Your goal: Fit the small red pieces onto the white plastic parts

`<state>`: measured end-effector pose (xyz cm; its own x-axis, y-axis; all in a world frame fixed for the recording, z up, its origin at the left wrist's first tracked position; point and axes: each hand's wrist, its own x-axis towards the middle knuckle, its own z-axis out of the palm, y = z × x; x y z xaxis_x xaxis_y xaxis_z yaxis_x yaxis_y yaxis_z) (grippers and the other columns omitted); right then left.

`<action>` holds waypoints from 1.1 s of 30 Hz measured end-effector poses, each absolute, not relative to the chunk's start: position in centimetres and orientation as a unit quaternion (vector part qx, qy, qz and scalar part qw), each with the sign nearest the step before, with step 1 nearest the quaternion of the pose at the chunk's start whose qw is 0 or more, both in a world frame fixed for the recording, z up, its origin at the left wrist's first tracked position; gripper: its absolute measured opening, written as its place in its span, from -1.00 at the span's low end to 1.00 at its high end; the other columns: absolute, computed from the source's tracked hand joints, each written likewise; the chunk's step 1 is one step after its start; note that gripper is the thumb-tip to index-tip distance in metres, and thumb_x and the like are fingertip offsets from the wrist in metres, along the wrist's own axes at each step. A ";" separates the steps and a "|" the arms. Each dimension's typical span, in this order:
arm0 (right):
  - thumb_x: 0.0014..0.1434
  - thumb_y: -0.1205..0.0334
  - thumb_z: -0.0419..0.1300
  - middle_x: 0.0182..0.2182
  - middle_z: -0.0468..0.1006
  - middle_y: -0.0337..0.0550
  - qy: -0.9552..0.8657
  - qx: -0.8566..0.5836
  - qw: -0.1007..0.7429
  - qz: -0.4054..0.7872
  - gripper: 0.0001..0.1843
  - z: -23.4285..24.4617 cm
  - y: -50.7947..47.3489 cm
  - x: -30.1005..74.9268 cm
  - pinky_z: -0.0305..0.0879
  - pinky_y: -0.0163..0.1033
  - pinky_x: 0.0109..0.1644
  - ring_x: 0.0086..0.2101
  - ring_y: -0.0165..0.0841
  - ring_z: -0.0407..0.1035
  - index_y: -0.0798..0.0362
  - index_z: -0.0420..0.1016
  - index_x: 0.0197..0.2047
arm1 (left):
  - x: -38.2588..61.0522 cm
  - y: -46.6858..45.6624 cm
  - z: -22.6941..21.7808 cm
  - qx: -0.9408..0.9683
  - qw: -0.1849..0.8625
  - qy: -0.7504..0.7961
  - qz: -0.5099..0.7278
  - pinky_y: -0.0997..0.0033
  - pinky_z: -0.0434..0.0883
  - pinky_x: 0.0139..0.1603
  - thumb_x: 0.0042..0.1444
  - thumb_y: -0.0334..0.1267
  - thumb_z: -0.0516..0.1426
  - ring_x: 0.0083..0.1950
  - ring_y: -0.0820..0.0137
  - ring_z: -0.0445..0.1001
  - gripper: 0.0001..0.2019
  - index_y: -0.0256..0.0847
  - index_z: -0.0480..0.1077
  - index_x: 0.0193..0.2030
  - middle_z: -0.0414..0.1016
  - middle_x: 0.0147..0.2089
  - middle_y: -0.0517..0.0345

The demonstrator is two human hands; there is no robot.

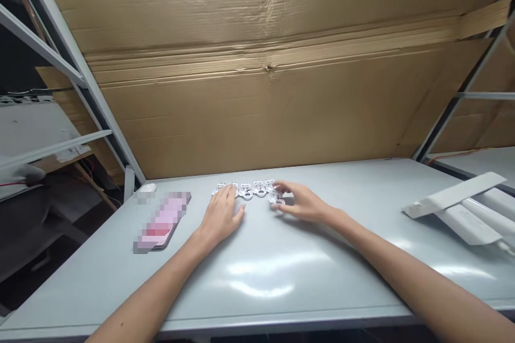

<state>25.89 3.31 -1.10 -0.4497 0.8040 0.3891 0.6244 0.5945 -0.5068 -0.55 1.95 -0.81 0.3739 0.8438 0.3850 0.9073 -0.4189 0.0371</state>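
Note:
Several small white plastic pieces [245, 191] with round openings lie in a row near the back of the light grey table. My left hand [220, 213] rests on the left end of that row, fingers stretched forward and thumb apart, partly covering two of the pieces. At the row's right end, my right hand [302, 201] has thumb and fingers closed around the edges of one white plastic piece [276, 197]. That piece sits just in front of the last one in the row; whether it touches the table I cannot tell.
Left on the table [257, 311] lies a phone [167, 220], blurred over, with a small white rounded case [148, 188] behind it. Long white box-like parts [454, 198] are stacked at the right. A cardboard wall [257, 118] closes the back, between grey metal frame bars [86, 77].

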 end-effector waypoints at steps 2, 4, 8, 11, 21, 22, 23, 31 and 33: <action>0.18 0.01 0.20 0.05 0.53 -0.02 -0.795 -0.500 0.324 0.112 -0.47 -1.2 4.4 27.0 0.39 -0.05 0.05 0.00 -0.13 0.44 -0.03 0.33 0.19 | -0.8 2.1 -0.9 -0.807 0.086 -0.566 -0.146 0.03 0.18 0.33 0.25 -0.13 -0.01 0.38 0.01 0.17 -0.47 -0.39 0.18 0.28 0.21 0.34 -0.29; 0.23 0.05 0.13 0.10 0.48 0.06 -0.772 -0.539 0.325 0.089 -0.48 -1.5 5.2 28.0 0.34 0.01 0.10 0.06 -0.07 0.40 0.02 0.30 0.22 | -0.9 2.2 -0.9 -0.795 0.076 -0.591 -0.112 0.04 0.14 0.35 0.24 -0.10 0.00 0.40 -0.03 0.10 -0.42 -0.46 0.15 0.30 0.14 0.37 -0.35; 0.27 0.13 0.05 0.18 0.42 0.06 -0.782 -0.549 0.286 0.064 -0.47 -2.5 6.2 28.6 0.27 0.02 0.18 0.13 -0.08 0.33 0.05 0.25 0.28 | -1.1 2.2 -1.1 -0.807 0.052 -0.582 -0.083 0.01 0.12 0.34 0.26 -0.11 -0.03 0.41 -0.05 0.08 -0.47 -0.47 0.18 0.25 0.14 0.36 -0.39; 0.29 0.15 -0.01 0.22 0.38 0.02 -0.805 -0.527 0.262 0.076 -0.47 -2.8 6.4 28.5 0.22 0.03 0.24 0.19 -0.10 0.27 0.03 0.22 0.31 | -1.2 2.3 -1.1 -0.824 0.037 -0.558 -0.094 -0.06 0.16 0.29 0.29 -0.11 -0.07 0.38 -0.06 0.14 -0.54 -0.40 0.23 0.19 0.24 0.30 -0.35; 0.30 0.05 0.00 0.20 0.39 0.13 -0.835 -0.515 0.192 0.031 -0.52 -1.5 3.0 25.9 0.19 0.09 0.25 0.19 -0.01 0.26 0.11 0.41 0.16 | -2.0 3.1 -0.6 -0.794 0.036 -0.599 -0.103 -0.07 0.08 0.34 0.32 -0.05 -0.08 0.43 -0.08 0.00 -0.43 -0.46 0.12 0.30 0.06 0.40 -0.40; 0.30 0.02 0.01 0.19 0.40 0.14 -0.835 -0.518 0.182 0.029 -0.51 -1.4 2.6 25.4 0.21 0.09 0.23 0.18 0.01 0.26 0.11 0.39 0.17 | -2.1 3.2 -0.5 -0.793 0.030 -0.599 -0.102 -0.06 0.08 0.34 0.33 -0.05 -0.08 0.43 -0.07 0.00 -0.44 -0.44 0.12 0.31 0.07 0.40 -0.37; 0.29 0.00 0.03 0.19 0.39 0.15 -0.835 -0.521 0.174 0.028 -0.49 -1.3 2.3 25.0 0.21 0.10 0.22 0.19 0.03 0.24 0.11 0.37 0.18 | -2.3 3.3 -0.4 -0.796 0.023 -0.597 -0.102 -0.05 0.08 0.35 0.33 -0.05 -0.09 0.44 -0.05 0.01 -0.45 -0.41 0.13 0.31 0.07 0.40 -0.34; 0.31 -0.01 0.02 0.24 0.32 0.18 -0.850 -0.495 0.176 0.046 -0.42 -1.3 2.3 24.9 0.15 0.07 0.26 0.22 0.00 0.20 0.14 0.25 0.28 | -2.4 3.4 -0.4 -0.818 -0.001 -0.568 -0.094 0.06 0.06 0.39 0.34 -0.02 -0.09 0.45 0.02 0.01 -0.46 -0.36 0.19 0.31 0.06 0.42 -0.26; 0.32 -0.02 0.00 0.27 0.30 0.14 -0.853 -0.490 0.174 0.038 -0.41 -1.6 2.5 25.1 0.12 0.09 0.29 0.24 -0.01 0.17 0.12 0.23 0.30 | -2.3 3.4 -0.6 -0.823 0.001 -0.560 -0.100 0.05 0.07 0.39 0.33 -0.02 -0.08 0.44 0.03 0.02 -0.47 -0.32 0.21 0.30 0.07 0.42 -0.23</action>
